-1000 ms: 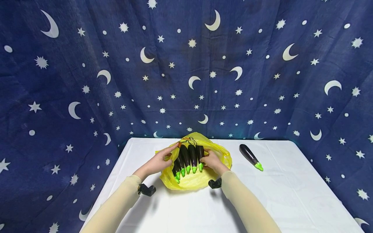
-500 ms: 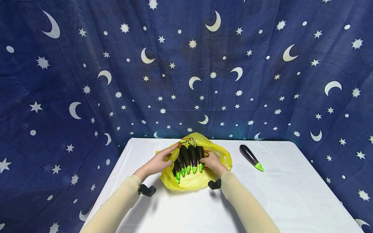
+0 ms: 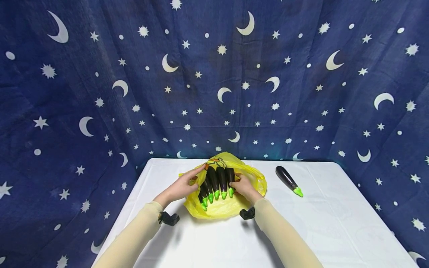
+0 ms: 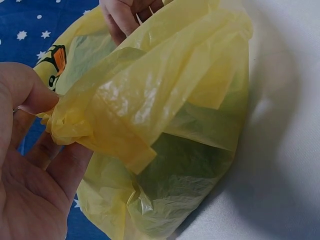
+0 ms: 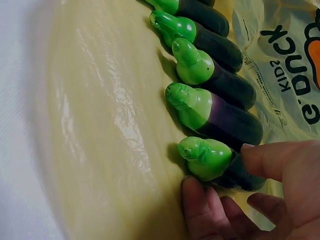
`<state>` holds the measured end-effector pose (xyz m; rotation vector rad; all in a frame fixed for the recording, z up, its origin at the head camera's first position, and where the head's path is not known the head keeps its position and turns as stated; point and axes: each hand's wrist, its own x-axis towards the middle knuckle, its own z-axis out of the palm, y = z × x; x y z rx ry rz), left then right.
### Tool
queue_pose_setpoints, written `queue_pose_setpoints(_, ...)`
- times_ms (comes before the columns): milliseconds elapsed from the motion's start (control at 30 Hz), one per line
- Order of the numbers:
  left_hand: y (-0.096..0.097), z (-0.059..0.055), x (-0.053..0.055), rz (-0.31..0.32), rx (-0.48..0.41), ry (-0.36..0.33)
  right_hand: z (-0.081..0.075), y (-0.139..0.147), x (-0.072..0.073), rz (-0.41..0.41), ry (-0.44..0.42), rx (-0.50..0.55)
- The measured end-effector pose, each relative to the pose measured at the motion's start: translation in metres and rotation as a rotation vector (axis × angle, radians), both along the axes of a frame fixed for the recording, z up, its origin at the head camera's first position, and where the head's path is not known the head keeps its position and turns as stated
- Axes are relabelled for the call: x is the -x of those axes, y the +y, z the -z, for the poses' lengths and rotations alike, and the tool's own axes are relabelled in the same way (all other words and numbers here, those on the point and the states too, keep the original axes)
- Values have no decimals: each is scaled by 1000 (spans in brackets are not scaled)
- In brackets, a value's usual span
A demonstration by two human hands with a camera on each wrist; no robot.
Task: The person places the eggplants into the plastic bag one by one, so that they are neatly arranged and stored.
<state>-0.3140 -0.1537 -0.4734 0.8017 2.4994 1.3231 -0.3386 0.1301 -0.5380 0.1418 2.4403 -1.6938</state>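
Observation:
A yellow plastic bag [image 3: 228,211] lies on the table with its mouth spread toward me. Inside, several dark purple eggplants with green stems lie side by side in a row. My left hand [image 3: 181,185] is at the bag's left side; the left wrist view shows its thumb and fingers pinching the bunched yellow plastic [image 4: 70,122]. Reaching into the mouth, my right hand [image 3: 244,185] holds the rightmost eggplant [image 5: 205,157], thumb on one side and fingers on the other. The eggplants' far ends are partly hidden against the printed bag wall [image 5: 280,65].
One more eggplant [image 3: 289,180] lies outside the bag on the white-covered table [image 3: 335,216], to the right, its green stem toward me. A dark blue curtain [image 3: 214,93] with moons and stars hangs behind the table and along both sides.

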Motion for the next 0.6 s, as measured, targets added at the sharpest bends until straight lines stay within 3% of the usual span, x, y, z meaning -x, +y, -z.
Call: queue_pose_setpoints(600, 0, 0, -1, -18, 9, -12, -12, 12, -15, -91, 50, -13)
